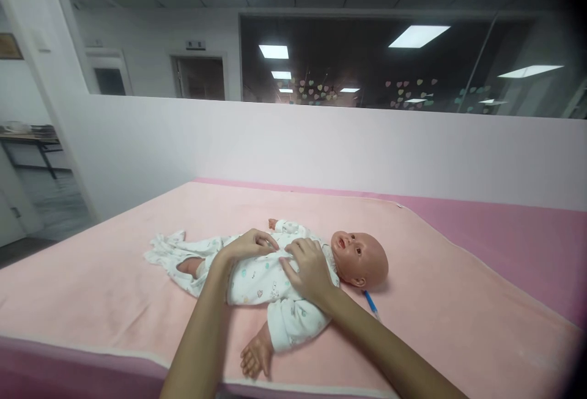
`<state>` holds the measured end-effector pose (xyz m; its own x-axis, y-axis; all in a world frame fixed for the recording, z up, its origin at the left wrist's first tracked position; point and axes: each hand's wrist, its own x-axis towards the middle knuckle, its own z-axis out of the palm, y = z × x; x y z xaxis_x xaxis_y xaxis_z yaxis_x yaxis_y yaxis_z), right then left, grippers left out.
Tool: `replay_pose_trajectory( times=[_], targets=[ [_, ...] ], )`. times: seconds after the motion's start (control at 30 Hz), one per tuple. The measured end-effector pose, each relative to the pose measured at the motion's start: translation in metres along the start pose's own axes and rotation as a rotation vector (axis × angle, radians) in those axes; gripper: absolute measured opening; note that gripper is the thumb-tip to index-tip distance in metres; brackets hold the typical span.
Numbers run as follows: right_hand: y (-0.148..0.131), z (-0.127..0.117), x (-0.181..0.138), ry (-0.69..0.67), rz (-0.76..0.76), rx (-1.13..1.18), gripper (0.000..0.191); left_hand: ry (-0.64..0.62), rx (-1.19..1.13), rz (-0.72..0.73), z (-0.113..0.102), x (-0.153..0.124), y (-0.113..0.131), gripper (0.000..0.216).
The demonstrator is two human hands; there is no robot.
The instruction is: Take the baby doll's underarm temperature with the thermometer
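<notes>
A bald baby doll (pixel 364 259) lies on its back, head to the right. It wears a white baby romper (pixel 257 280) with small coloured prints. My left hand (pixel 250 244) is at the middle of its chest, thumb and fingers closed on the romper's front. Just right of it, near the neckline, my right hand (pixel 312 267) has bent fingers and thumb on the same cloth; the fingertips of both hands nearly meet. One leg of the doll shows through the open trouser part, and the loose cloth spreads left. The doll's near hand (pixel 257 353) rests palm down.
Under the doll is a pink sheet (pixel 458 319) over a darker pink mat (pixel 518 234). A blue pen-like stick (pixel 371 302) lies beside the doll's head. A low white wall (pixel 348 148) with glass above it stands behind. At the far left is a desk (pixel 27 138).
</notes>
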<state>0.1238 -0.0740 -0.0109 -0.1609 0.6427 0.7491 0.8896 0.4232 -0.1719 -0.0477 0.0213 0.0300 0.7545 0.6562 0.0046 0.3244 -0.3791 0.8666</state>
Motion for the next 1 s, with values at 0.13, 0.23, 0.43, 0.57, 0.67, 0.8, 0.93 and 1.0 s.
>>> replay_pose_trajectory(
  times=[0.13, 0.23, 0.43, 0.57, 0.67, 0.8, 0.93, 1.0],
  targets=[
    [-0.012, 0.012, 0.013, -0.013, -0.106, -0.034, 0.012, -0.121, -0.131, 0.027, -0.003, -0.004, -0.005, 0.029],
    [-0.016, 0.017, 0.014, -0.002, -0.1, -0.009, 0.008, -0.15, -0.177, 0.009, -0.004, -0.005, -0.008, 0.027],
    [-0.016, 0.014, 0.009, 0.019, -0.05, 0.043, 0.02, -0.139, -0.29, 0.017, -0.001, -0.007, -0.004, 0.03],
    [-0.015, 0.014, 0.007, 0.025, -0.013, 0.072, 0.028, -0.085, -0.357, 0.017, 0.001, -0.011, 0.0, 0.029],
    [-0.014, 0.015, 0.005, 0.039, -0.025, 0.099, 0.022, -0.09, -0.368, 0.009, 0.001, -0.013, 0.001, 0.029],
    [-0.013, 0.016, 0.003, 0.042, -0.018, 0.141, 0.013, -0.094, -0.354, 0.021, 0.0, -0.013, -0.001, 0.032],
    [-0.014, 0.014, 0.003, 0.045, -0.013, 0.181, 0.008, -0.063, -0.351, 0.043, -0.001, -0.014, 0.002, 0.047],
    [-0.015, 0.013, 0.002, 0.053, -0.013, 0.191, 0.008, -0.048, -0.363, 0.054, 0.0, -0.014, 0.005, 0.05]
  ],
)
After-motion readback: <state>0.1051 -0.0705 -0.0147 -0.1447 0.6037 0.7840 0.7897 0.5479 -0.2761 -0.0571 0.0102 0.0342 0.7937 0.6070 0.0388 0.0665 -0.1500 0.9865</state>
